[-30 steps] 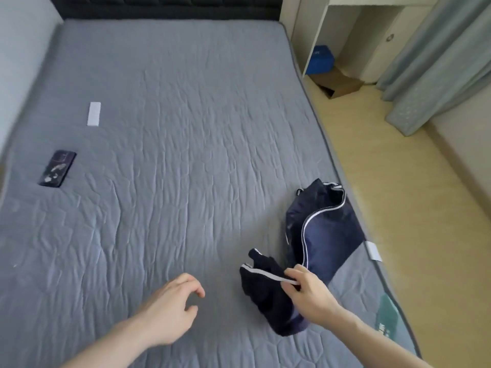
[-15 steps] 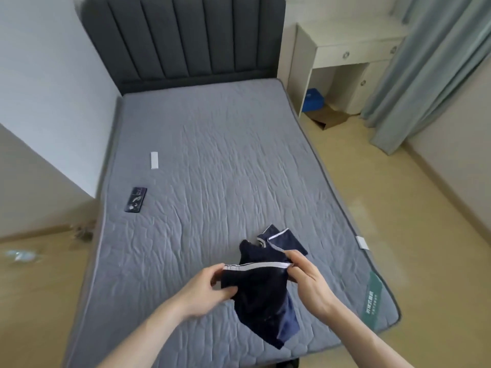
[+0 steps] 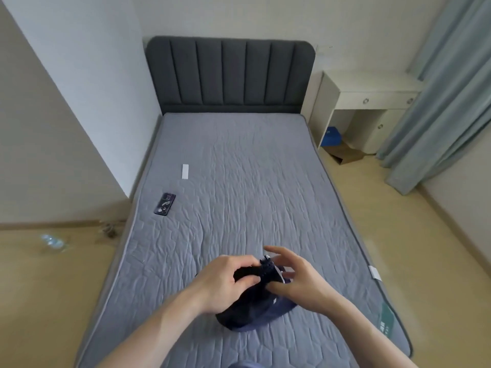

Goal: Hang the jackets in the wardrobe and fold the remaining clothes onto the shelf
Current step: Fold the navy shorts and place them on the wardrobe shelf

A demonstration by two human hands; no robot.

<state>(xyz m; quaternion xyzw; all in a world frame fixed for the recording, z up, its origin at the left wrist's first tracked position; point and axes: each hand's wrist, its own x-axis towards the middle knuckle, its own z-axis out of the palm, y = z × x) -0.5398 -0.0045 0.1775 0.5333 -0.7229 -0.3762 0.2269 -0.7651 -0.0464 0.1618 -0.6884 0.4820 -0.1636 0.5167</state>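
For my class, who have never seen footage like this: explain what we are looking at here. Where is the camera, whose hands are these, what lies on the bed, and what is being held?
There is no machine here. The camera is worn on a person's head and looks forward and down, so the two bare arms coming in from the bottom edge are the wearer's own.

The left hand and the right hand meet over the near end of a bed with a grey quilted mattress. Between them they hold a bunched dark navy garment. The left hand's grip is curled round the fabric; the right hand pinches it with the thumb while its other fingers are spread.

Also on the mattress, near its left edge, lie a dark phone and a small white strip. A white desk and pale curtains stand to the right.
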